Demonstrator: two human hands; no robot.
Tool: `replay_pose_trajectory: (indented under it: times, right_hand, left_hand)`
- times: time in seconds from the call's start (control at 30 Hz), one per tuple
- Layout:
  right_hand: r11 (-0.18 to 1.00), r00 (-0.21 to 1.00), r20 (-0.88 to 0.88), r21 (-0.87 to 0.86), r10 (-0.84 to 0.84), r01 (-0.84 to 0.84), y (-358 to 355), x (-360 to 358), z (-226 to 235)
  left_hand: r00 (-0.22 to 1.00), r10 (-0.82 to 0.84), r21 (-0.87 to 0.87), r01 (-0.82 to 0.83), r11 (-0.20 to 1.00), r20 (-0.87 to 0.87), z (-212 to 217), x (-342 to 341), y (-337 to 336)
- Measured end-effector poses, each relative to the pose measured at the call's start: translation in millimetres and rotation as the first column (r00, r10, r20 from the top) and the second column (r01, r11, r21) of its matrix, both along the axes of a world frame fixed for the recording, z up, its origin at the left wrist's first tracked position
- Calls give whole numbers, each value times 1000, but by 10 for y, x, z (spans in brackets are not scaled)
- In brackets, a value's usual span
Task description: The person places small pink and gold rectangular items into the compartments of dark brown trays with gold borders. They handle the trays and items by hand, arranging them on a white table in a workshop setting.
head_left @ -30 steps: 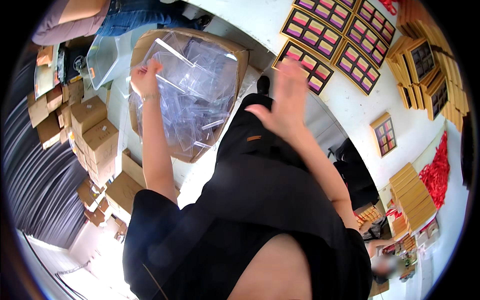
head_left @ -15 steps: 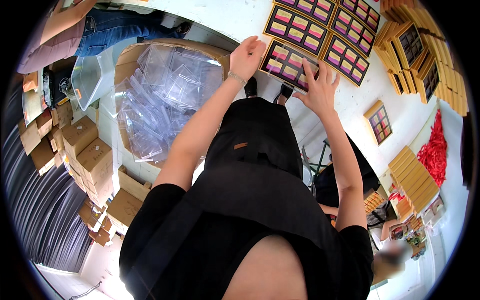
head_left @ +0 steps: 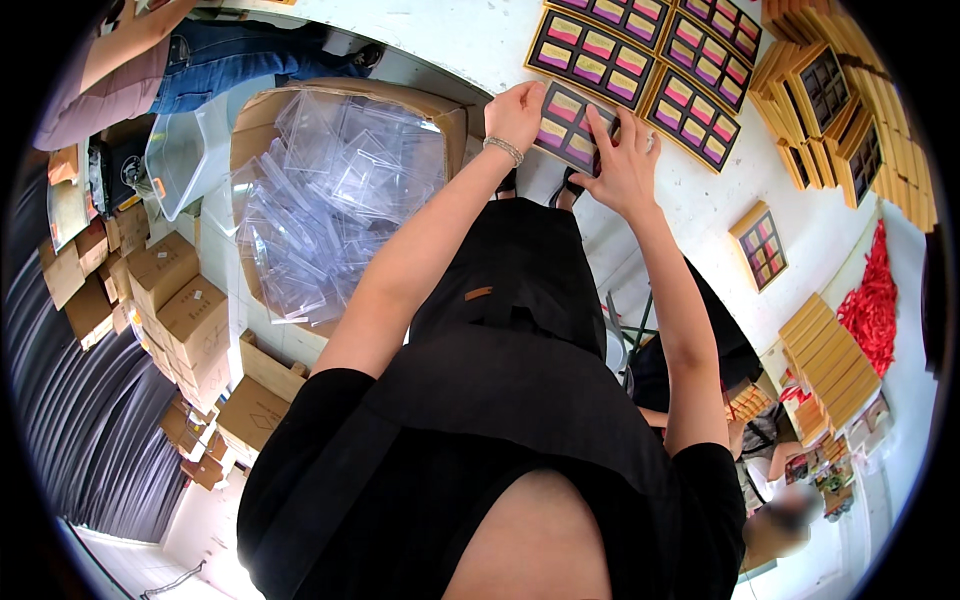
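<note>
A dark compartment box (head_left: 566, 124) with pink and purple packets lies at the front edge of the white table, looking greyish under a clear plastic lid (head_left: 572, 100). My left hand (head_left: 514, 116) is closed at the lid's left side, its fingertips pinching the edge. Across the right side, my right hand (head_left: 626, 165) holds the lid with thumb at the near edge and index finger over the top; its other fingers are bent beside the box. Whether the lid is fully seated cannot be made out.
Filled boxes (head_left: 590, 58) lie in rows just beyond. A carton (head_left: 456, 135) of clear plastic lids stands at left. Stacked gold-edged boxes (head_left: 800, 120) and a single filled box (head_left: 760, 246) are at right. Another person (head_left: 225, 58) stands at far left.
My left hand has come right and down onto the lid's edge. My right hand has shifted slightly left, and the lid now covers the box more evenly.
</note>
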State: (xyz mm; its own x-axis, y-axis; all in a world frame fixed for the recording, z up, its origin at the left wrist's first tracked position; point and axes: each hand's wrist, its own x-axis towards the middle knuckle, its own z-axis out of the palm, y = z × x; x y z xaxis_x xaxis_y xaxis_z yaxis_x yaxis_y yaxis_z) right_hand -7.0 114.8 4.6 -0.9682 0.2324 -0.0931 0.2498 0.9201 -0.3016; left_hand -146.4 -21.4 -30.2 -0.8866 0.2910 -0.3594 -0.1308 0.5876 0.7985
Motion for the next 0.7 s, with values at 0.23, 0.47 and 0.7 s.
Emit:
replay_pose_trajectory:
  times: [0.23, 0.47, 0.7]
  right_hand:
    - [999, 999, 43, 42, 11, -13, 24, -2, -51]
    - [994, 1000, -5, 107, -18, 18, -67, 84, -146]
    - [885, 884, 217, 325, -414, 335, 559, 1784, -197]
  left_hand:
    - [994, -52, -66, 46, 997, -96, -71, 95, 27]
    - [998, 30, 60, -27, 998, -56, -118, 82, 22]
    - [717, -695, -795, 394, 462, -48, 122, -708, -2101]
